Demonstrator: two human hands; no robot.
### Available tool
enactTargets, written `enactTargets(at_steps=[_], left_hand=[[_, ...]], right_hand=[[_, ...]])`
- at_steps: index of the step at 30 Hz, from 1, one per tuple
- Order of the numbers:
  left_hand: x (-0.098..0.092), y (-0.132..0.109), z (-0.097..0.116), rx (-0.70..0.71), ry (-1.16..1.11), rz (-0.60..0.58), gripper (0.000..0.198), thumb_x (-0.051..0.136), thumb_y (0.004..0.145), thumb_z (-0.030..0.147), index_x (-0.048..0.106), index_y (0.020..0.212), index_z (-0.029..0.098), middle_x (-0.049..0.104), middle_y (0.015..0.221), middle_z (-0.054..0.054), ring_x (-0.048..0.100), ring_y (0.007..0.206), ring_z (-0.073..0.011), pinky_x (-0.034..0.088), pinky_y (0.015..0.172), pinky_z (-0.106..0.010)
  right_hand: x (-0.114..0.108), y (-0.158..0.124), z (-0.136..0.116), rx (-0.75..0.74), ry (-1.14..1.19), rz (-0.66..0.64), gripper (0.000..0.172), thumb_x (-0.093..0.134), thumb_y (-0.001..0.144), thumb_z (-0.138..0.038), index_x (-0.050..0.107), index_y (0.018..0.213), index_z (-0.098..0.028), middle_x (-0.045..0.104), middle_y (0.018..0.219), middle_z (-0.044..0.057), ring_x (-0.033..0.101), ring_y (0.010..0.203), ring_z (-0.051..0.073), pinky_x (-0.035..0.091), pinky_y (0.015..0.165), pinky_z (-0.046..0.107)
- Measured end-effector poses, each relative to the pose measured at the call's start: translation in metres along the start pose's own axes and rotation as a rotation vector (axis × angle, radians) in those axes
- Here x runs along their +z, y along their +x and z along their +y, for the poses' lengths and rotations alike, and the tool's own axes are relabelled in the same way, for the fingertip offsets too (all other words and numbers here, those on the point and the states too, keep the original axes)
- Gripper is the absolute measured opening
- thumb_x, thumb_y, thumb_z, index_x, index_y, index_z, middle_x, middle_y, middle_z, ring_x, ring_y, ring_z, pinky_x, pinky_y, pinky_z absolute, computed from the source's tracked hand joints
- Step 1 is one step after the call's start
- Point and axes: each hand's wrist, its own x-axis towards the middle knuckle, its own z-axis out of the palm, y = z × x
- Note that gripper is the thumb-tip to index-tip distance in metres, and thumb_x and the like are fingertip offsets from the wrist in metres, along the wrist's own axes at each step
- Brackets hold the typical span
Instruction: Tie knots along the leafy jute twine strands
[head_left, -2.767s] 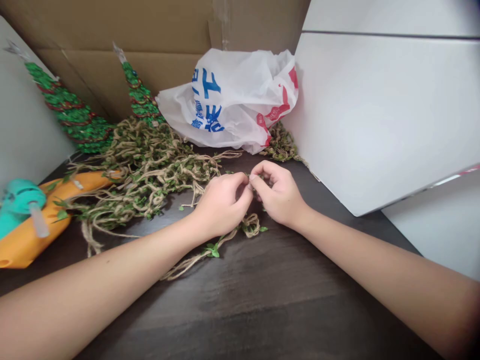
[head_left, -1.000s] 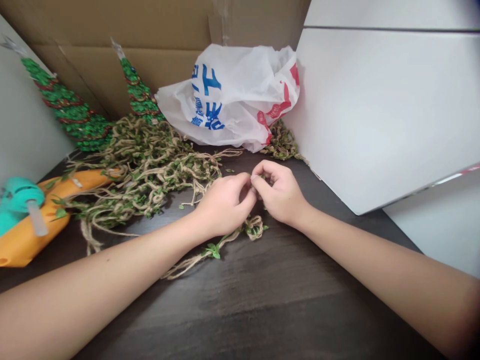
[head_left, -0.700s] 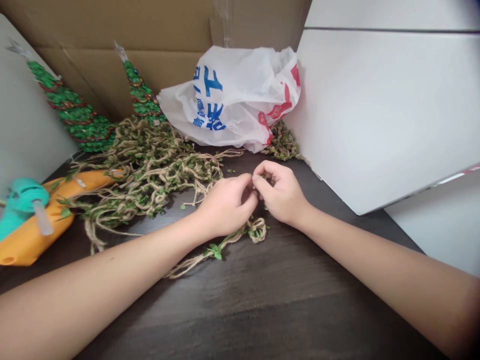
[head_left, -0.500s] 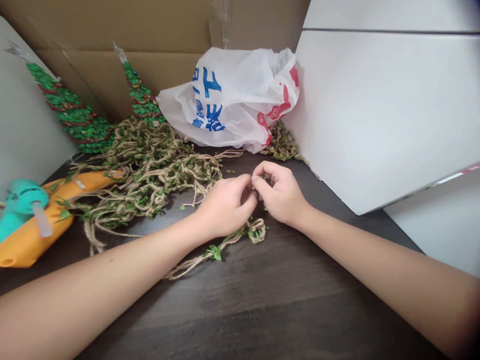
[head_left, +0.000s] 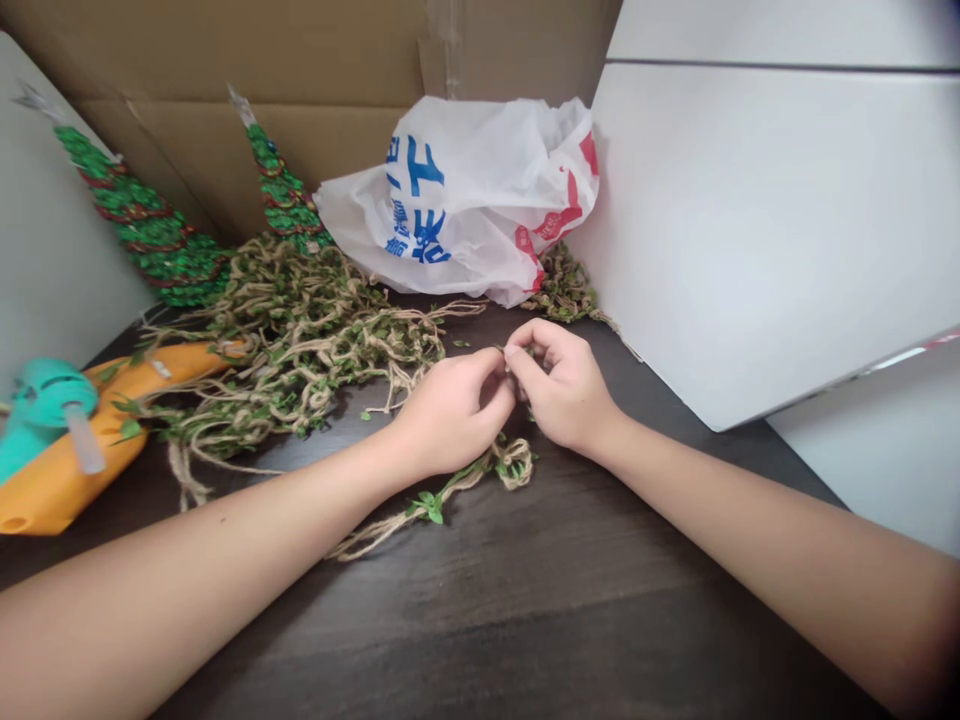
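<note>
My left hand (head_left: 455, 412) and my right hand (head_left: 556, 385) meet fingertip to fingertip just over the table, both closed in a pinch. Between them is a piece of jute twine with green leaves (head_left: 514, 462); the part at the fingertips is mostly hidden. Its looped end shows below my left hand, and loose tan strands trail toward the front left past a small leaf cluster (head_left: 429, 506). Behind my left hand spreads a tangled heap of the same leafy twine (head_left: 315, 345).
A white plastic bag (head_left: 480, 200) lies at the back over more twine (head_left: 566, 285). Two small tinsel Christmas trees (head_left: 146, 220) lean at the back left. An orange holder with a teal hot glue gun (head_left: 56, 390) sits at left. A white box (head_left: 780, 220) stands at right, cardboard (head_left: 262, 60) behind.
My right fingers have shifted very slightly against the left fingertips. The twine and everything around it look the same.
</note>
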Motion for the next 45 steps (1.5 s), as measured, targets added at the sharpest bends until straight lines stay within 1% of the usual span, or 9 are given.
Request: enactTargets(at_steps=[5,10,14,19,23,30,34,36,45], left_hand=[[-0.0035,-0.0014,0.004,0.044,-0.086,0.048,0.021,0.054,0.09,0.015,0.055,0.069,0.015,0.054,0.06,0.004,0.047,0.055,-0.0085,0.038,0.055,-0.023],[-0.0041,-0.0042,0.0061,0.186,-0.209,0.265,0.013,0.058,0.093,0.017,0.067,0.084,0.014,0.067,0.07,0.001,0.057,0.059,-0.0081,0.045,0.058,-0.02],[-0.0012,-0.0044,0.0027,0.217,-0.209,0.349,0.011,0.06,0.093,0.018,0.069,0.097,0.014,0.068,0.07,0.001,0.056,0.057,-0.0081,0.046,0.056,-0.02],[0.0007,-0.0026,0.0,0.173,-0.132,0.303,0.019,0.057,0.096,0.02,0.069,0.109,0.014,0.075,0.093,-0.004,0.067,0.076,-0.0125,0.054,0.074,-0.025],[-0.0008,-0.0022,0.0014,0.077,-0.088,0.292,0.019,0.054,0.098,0.023,0.067,0.109,0.016,0.074,0.1,-0.006,0.067,0.085,-0.015,0.054,0.082,-0.029],[-0.0041,-0.0035,0.0017,0.005,-0.161,0.266,0.021,0.042,0.102,0.027,0.059,0.095,0.018,0.064,0.082,-0.003,0.059,0.074,-0.0135,0.048,0.07,-0.027],[-0.0056,-0.0021,0.0029,0.002,-0.128,0.225,0.031,0.04,0.102,0.027,0.047,0.073,0.019,0.048,0.067,0.001,0.046,0.062,-0.0118,0.039,0.06,-0.027],[-0.006,-0.0009,0.0036,0.004,-0.085,0.195,0.034,0.041,0.101,0.025,0.04,0.068,0.019,0.043,0.064,0.002,0.041,0.06,-0.0117,0.035,0.059,-0.028],[-0.0065,0.0005,0.0056,-0.037,0.0,0.193,0.024,0.049,0.09,0.017,0.045,0.067,0.018,0.046,0.063,0.003,0.042,0.061,-0.012,0.034,0.06,-0.028]], right_hand=[[0.0001,-0.0012,0.0009,-0.004,0.038,-0.001,0.017,0.055,0.094,-0.029,0.053,0.079,-0.021,0.055,0.071,-0.001,0.052,0.067,0.014,0.042,0.063,0.029],[-0.0005,-0.0016,0.001,-0.034,0.077,-0.025,0.024,0.047,0.099,-0.032,0.048,0.078,-0.021,0.05,0.069,-0.002,0.048,0.066,0.014,0.04,0.063,0.029],[-0.0016,-0.0007,0.0015,-0.058,0.005,-0.104,0.027,0.046,0.099,-0.03,0.046,0.074,-0.021,0.048,0.066,-0.003,0.045,0.064,0.013,0.036,0.061,0.029],[-0.0018,-0.0001,0.0017,-0.072,-0.008,-0.105,0.023,0.044,0.099,-0.027,0.051,0.078,-0.02,0.053,0.07,-0.002,0.048,0.068,0.013,0.038,0.065,0.029],[-0.0013,-0.001,-0.0002,-0.045,-0.014,-0.114,0.02,0.045,0.098,-0.025,0.054,0.08,-0.02,0.054,0.071,-0.001,0.05,0.067,0.013,0.04,0.066,0.029],[-0.0001,-0.0017,-0.002,-0.086,-0.008,-0.149,0.01,0.05,0.09,-0.016,0.058,0.084,-0.019,0.064,0.082,0.0,0.056,0.073,0.014,0.044,0.071,0.029],[-0.0004,-0.0014,-0.0025,-0.088,-0.065,-0.156,0.017,0.051,0.089,-0.017,0.05,0.072,-0.019,0.055,0.071,-0.002,0.049,0.066,0.012,0.038,0.064,0.028],[-0.0005,-0.0014,-0.0028,-0.094,-0.082,-0.156,0.021,0.051,0.089,-0.017,0.046,0.068,-0.019,0.05,0.066,-0.003,0.044,0.063,0.011,0.035,0.061,0.028],[-0.0017,-0.0013,-0.0051,-0.129,-0.111,-0.152,0.03,0.05,0.087,-0.018,0.035,0.061,-0.021,0.039,0.061,-0.004,0.037,0.061,0.012,0.03,0.06,0.029]])
